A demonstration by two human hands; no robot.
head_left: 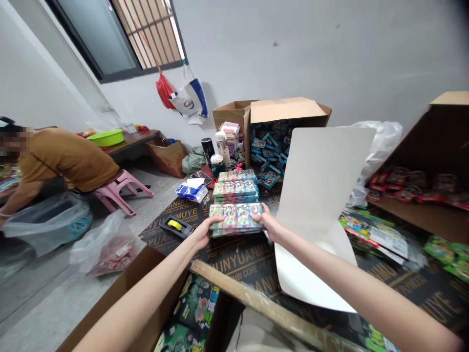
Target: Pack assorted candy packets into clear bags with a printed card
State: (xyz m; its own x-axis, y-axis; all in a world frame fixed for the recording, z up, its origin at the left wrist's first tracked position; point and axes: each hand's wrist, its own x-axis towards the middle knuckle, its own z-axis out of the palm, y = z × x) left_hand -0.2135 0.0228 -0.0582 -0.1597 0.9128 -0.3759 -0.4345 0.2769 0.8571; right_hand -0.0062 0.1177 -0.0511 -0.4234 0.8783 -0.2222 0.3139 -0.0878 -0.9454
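Note:
Both my hands hold a small stack of colourful flat boxes [236, 218] just above the dark printed table top [238, 259]. My left hand [203, 232] grips the stack's left end, fingers curled round it. My right hand [269, 223] clasps its right end. Two more stacks of the same boxes [235, 187] lie in a row just beyond. A large white card sheet [318, 195], bent upward, lies to the right of my right hand.
An open carton of blue packs [273, 151] stands at the back, another carton [417, 171] at the right, one [146, 288] below my arms. A tape dispenser [176, 226] lies left. Bottles [220, 146] stand behind. A seated person [54, 161] works at far left.

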